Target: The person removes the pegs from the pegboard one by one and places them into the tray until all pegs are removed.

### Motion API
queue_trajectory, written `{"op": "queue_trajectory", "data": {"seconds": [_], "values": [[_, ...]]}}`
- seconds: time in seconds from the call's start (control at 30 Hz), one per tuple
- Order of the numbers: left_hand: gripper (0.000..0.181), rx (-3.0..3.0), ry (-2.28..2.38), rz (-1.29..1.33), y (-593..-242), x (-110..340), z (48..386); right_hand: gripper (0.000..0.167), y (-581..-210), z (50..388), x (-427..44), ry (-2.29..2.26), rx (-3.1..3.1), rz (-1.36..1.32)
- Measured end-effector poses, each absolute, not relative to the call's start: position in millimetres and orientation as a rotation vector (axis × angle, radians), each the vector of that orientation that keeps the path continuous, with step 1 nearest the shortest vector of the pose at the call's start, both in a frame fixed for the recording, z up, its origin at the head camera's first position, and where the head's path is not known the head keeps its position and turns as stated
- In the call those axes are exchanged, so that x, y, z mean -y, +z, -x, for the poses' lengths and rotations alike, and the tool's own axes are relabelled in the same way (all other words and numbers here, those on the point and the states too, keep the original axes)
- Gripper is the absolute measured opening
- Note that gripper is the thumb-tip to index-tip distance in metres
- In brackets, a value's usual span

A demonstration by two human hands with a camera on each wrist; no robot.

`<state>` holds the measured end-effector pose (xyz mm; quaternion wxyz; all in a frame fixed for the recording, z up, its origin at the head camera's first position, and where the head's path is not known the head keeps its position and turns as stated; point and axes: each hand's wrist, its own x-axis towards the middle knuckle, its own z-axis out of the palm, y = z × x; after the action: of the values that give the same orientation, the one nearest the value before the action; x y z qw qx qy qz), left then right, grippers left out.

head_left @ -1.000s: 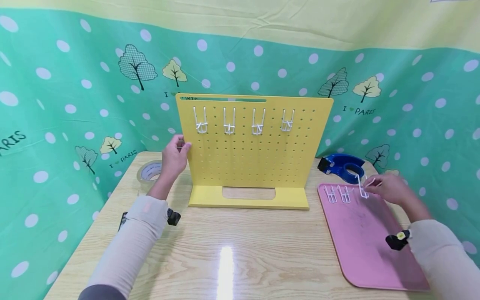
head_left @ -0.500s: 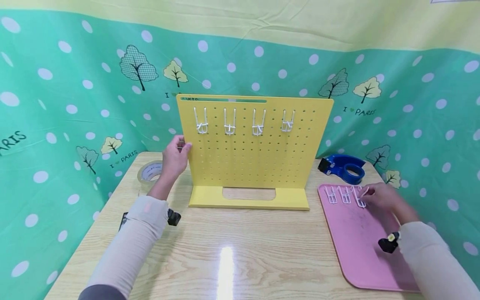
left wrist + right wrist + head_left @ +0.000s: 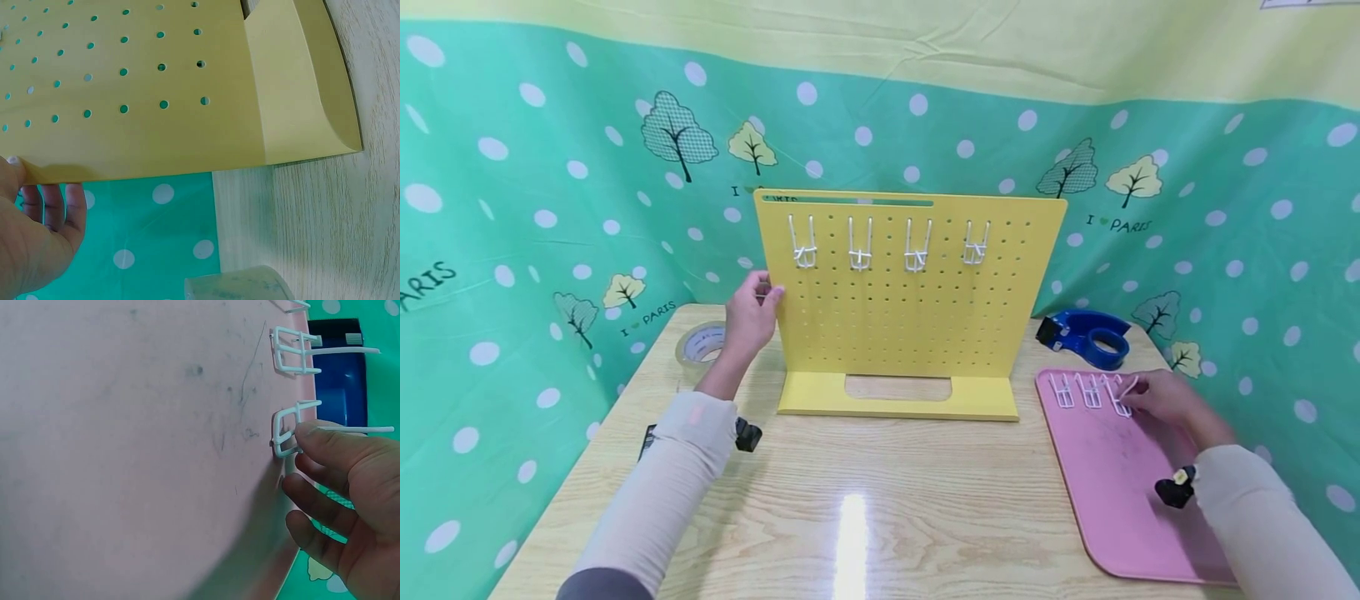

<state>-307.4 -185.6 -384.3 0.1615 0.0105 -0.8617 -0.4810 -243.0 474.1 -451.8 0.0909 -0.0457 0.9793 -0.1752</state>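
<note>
A yellow pegboard (image 3: 898, 329) stands upright on its base, with several white wire hooks (image 3: 860, 254) hung in a row near its top. My left hand (image 3: 751, 321) grips the board's left edge; in the left wrist view the thumb lies on the front and the fingers (image 3: 74, 215) reach behind. On the right, my right hand (image 3: 1167, 402) pinches a white wire hook (image 3: 278, 431) between thumb and a partly hidden finger. This hook lies at the far edge of the pink tray (image 3: 1120, 508), beside two similar hooks (image 3: 1091, 392).
A blue tape dispenser (image 3: 1086, 333) sits behind the tray. To the left of the board, a roll of clear tape (image 3: 688, 346) rests on the wooden table (image 3: 895, 492). A green patterned cloth (image 3: 550, 275) hangs behind and along the sides.
My right hand has lowered the wire hook onto the tray, moving down and slightly left to line it up beside the other two. The left hand keeps its grip on the board.
</note>
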Motion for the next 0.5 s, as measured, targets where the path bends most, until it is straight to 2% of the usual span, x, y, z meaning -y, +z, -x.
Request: {"op": "queue_trajectory", "data": {"seconds": [0.2, 0.5], "values": [[0.028, 2.461, -1.377, -0.024, -384, 185, 308, 0.013, -444, 242, -480, -0.457, -2.991, 0.191], [0.027, 2.455, -1.371, -0.02, -385, 186, 308, 0.021, -406, 246, -472, -0.526, -3.13, 0.194]]}}
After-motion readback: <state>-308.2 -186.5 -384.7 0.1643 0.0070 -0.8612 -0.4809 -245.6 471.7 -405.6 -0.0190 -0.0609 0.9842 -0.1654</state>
